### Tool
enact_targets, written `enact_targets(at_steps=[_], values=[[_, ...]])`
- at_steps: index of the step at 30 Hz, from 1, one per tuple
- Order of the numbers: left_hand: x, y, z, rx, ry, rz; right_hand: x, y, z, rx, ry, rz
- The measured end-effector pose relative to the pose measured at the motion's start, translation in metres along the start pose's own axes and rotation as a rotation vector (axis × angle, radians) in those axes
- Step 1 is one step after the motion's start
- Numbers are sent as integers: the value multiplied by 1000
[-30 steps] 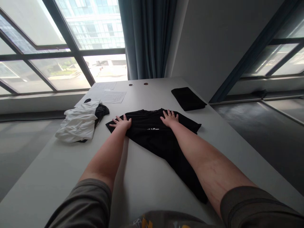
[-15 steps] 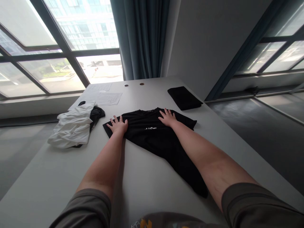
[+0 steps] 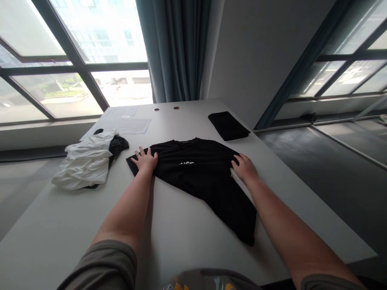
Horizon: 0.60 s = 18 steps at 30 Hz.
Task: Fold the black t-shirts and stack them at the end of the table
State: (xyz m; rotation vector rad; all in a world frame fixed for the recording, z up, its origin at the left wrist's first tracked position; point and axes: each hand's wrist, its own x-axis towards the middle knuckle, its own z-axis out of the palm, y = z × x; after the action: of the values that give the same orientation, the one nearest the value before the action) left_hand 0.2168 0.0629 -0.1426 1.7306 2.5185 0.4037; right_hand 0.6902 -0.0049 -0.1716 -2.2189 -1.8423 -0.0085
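A black T-shirt (image 3: 193, 177) with small white lettering on its chest lies spread on the white table, its collar away from me and its hem slanting toward the lower right. My left hand (image 3: 145, 160) rests flat on the sleeve at the left, fingers spread. Over the sleeve at the right lies my right hand (image 3: 245, 169), its fingers apart and slightly bent; that sleeve is partly hidden under it. A tiny yellow bit shows beside these fingers, too small to name.
White and dark clothes (image 3: 87, 161) are heaped on the left of the table (image 3: 181, 233). A folded black cloth (image 3: 228, 125) lies at the back right. Paper sheets (image 3: 133, 125) and two round holes are toward the far edge. Beyond stand windows and a blue curtain (image 3: 175, 52).
My right hand has moved from the shirt's upper chest outward to the sleeve at the right. My left hand stays on its sleeve. The view has shifted slightly to the right.
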Motion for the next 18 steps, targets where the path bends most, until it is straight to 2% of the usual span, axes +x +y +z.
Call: enact_targets(at_steps=[2,4,6,9,12,15,18], values=[[-14,0,-10,-28,147,87,-3,-3,-5,12,89,-34],[-33,0,-21,-64,260,202,-7,-8,-10,21,119,-75],[-56,0,-32,-105,281,326,-11,-12,-14,31,100,-116],[-95,2,-41,-147,185,536,-16,-15,-19,48,108,-140],[-139,8,-43,-162,-22,841,-18,-17,-26,88,151,-185],[-178,16,-39,-140,-225,1120,-29,-26,-34,177,96,-388],[-200,23,-33,-140,-267,1154,-54,-46,-38,268,28,-618]])
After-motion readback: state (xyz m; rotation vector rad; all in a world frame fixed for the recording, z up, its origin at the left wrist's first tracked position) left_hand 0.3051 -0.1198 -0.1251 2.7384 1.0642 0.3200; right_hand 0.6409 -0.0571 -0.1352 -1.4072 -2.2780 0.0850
